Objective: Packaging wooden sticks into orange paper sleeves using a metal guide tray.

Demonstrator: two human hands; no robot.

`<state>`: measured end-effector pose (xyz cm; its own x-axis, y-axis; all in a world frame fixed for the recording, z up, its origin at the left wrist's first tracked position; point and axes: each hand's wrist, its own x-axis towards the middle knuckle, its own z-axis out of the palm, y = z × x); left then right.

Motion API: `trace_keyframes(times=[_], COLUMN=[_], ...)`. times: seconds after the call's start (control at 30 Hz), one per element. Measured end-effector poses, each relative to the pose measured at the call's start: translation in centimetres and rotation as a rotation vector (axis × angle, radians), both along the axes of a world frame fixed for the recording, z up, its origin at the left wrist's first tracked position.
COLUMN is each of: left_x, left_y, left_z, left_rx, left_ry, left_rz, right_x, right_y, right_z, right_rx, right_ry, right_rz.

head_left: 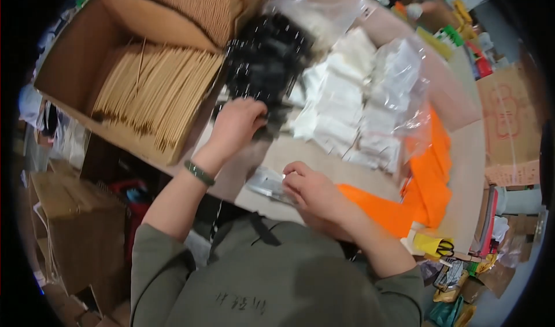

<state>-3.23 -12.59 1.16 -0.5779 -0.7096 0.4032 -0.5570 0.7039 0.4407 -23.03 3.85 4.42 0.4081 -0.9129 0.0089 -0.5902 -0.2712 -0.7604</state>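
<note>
My left hand (236, 129), with a dark green bracelet on its wrist, is at the near edge of a heap of glossy black packets (266, 55). Its fingers curl closed around a dark packet (274, 124), which is partly hidden and blurred. Close to the table's front edge, my right hand (312, 191) has its fingers bent together at the end of a clear plastic bag (267, 183) that lies flat on the table. Rows of white packets (338, 104) spread out beyond my right hand. An orange cloth (384, 211) passes beside my right forearm.
On the left a cardboard box (104, 110) holds many thin tan sticks or strips (159, 90). Clear plastic wrap (404, 72) covers some white packets. Black-handled scissors (444, 247) sit in a yellow holder (426, 244) at the right edge. Another carton (78, 228) stands at lower left.
</note>
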Motion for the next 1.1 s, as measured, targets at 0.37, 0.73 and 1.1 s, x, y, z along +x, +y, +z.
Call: trace_keyframes(times=[0.37,0.73,1.1], left_x=[0.9,0.7,0.3], left_y=[2.6,2.1,11.4], left_z=[-1.4,-0.8,-3.7], left_rx=[0.269,0.162,0.299], left_ry=[0.138,0.162,0.143], left_rz=[0.084,-0.066,-0.452], right_x=[2.2,-1.1,-2.6], right_y=[2.8,4.8,8.3], right_z=[-1.3,-1.8,-4.4], right_rx=[-0.378,-0.363,-0.461], right_ry=[0.369,0.234,0.375], right_rz=[-0.062,-0.364,-0.143])
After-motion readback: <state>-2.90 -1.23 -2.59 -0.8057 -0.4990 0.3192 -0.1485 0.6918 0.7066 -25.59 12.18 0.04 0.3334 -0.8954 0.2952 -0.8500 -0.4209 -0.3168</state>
